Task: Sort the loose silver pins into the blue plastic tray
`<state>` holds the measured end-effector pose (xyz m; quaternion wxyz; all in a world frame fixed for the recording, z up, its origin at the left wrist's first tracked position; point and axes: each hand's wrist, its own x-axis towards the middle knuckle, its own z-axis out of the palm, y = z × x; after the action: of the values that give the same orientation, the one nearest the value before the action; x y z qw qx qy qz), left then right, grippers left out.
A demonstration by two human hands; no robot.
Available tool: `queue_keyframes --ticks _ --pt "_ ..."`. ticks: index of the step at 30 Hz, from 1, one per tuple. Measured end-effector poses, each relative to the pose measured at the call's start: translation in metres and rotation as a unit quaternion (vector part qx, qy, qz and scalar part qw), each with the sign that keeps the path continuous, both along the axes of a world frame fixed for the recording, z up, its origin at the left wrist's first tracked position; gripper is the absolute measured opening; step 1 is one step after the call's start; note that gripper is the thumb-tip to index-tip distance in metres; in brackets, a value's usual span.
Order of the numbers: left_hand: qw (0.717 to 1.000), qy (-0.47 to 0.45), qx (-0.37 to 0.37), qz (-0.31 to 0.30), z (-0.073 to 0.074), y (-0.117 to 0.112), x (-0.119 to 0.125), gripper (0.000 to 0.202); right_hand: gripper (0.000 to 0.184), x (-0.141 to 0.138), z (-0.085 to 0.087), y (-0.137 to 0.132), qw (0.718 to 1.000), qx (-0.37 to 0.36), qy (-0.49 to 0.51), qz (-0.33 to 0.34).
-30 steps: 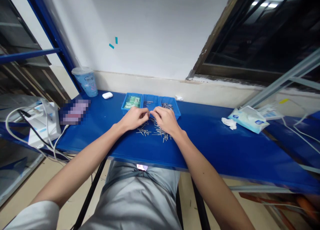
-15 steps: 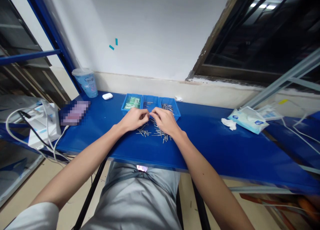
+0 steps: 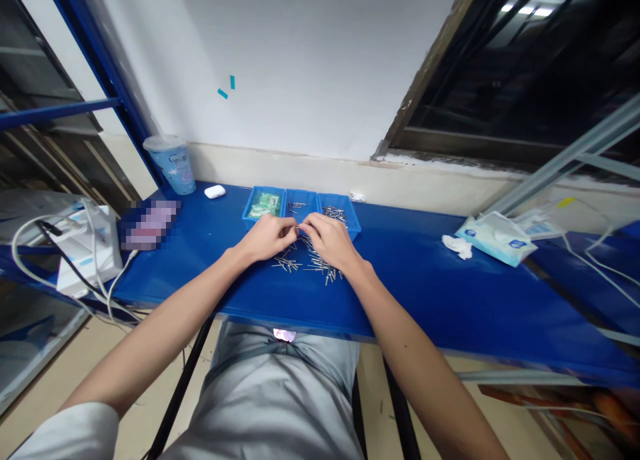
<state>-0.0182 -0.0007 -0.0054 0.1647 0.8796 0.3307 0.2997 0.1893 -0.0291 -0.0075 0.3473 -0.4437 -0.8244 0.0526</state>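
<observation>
My left hand [image 3: 267, 237] and my right hand [image 3: 330, 240] meet fingertip to fingertip over a loose pile of small metal pins [image 3: 310, 263] on the blue table [image 3: 425, 280]. Both hands are closed in a pinch; a thin pin seems to sit between them, but it is too small to make out clearly. Just behind the hands stands a blue three-compartment tray [image 3: 300, 203]. Its left compartment holds green pieces [image 3: 264, 204], and the middle and right compartments hold more metal pins [image 3: 334, 213].
A lidded blue cup [image 3: 173, 163] and a white earbud case [image 3: 215, 192] stand at the back left. A white box with cables [image 3: 85, 247] sits at the left edge. Tissue packs [image 3: 497, 237] and a crumpled tissue [image 3: 459, 245] lie to the right.
</observation>
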Motion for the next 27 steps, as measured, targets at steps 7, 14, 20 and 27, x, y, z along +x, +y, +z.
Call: queue_keyframes --ticks 7,14,20,27 --pt "1.0 -0.003 -0.004 0.007 0.0007 0.0006 -0.0008 0.031 0.016 -0.0016 0.0007 -0.0009 1.0 -0.014 -0.02 -0.008" --pt "1.0 -0.006 0.001 -0.003 0.0007 0.0004 -0.0003 0.031 0.022 -0.0006 0.0011 -0.0006 0.999 -0.026 -0.012 -0.014" --pt "1.0 -0.013 0.003 0.0 -0.0007 0.0018 -0.0002 0.031 0.017 -0.0017 0.0015 -0.0015 1.0 -0.005 -0.013 -0.009" --pt "1.0 -0.01 0.005 -0.006 -0.0004 0.0007 0.0006 0.032 0.016 -0.0001 0.0016 -0.001 1.0 -0.013 0.007 -0.001"
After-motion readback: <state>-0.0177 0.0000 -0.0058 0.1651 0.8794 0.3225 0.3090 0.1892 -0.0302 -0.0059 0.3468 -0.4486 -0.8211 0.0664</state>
